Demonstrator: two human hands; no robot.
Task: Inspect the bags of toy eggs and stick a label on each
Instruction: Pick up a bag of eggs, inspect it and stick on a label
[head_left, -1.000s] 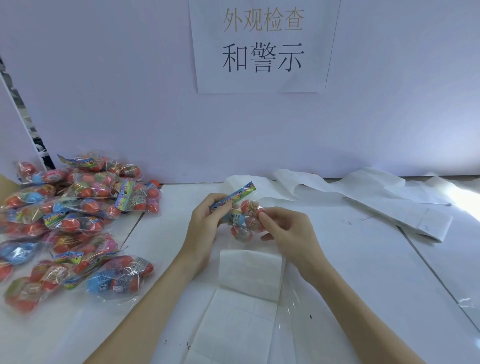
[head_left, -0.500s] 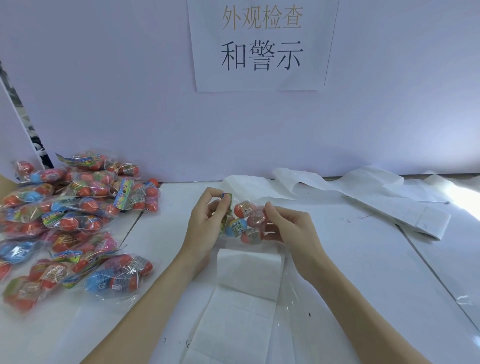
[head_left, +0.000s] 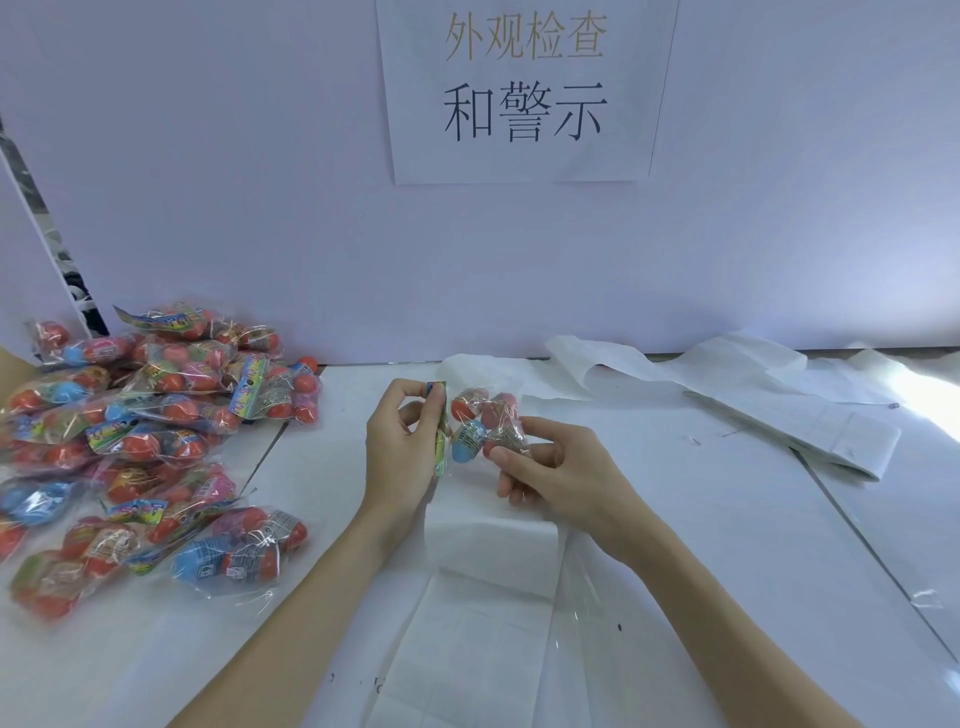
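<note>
I hold a clear bag of toy eggs above the white table, between both hands. Red and blue eggs show through the plastic. My left hand pinches the bag's colourful header card, which stands on edge. My right hand grips the egg end of the bag from the right, thumb underneath. A sheet of white labels lies on the table just below my hands, folded over at its top.
A big pile of bagged toy eggs covers the table's left side. Used white backing strips trail along the back right. A purple wall with a paper sign closes the back. Clear film lies by my right forearm.
The bag has turned in my hands: its header card swung from lying slanted across the top to standing on edge at the left, and the eggs now face up and right.
</note>
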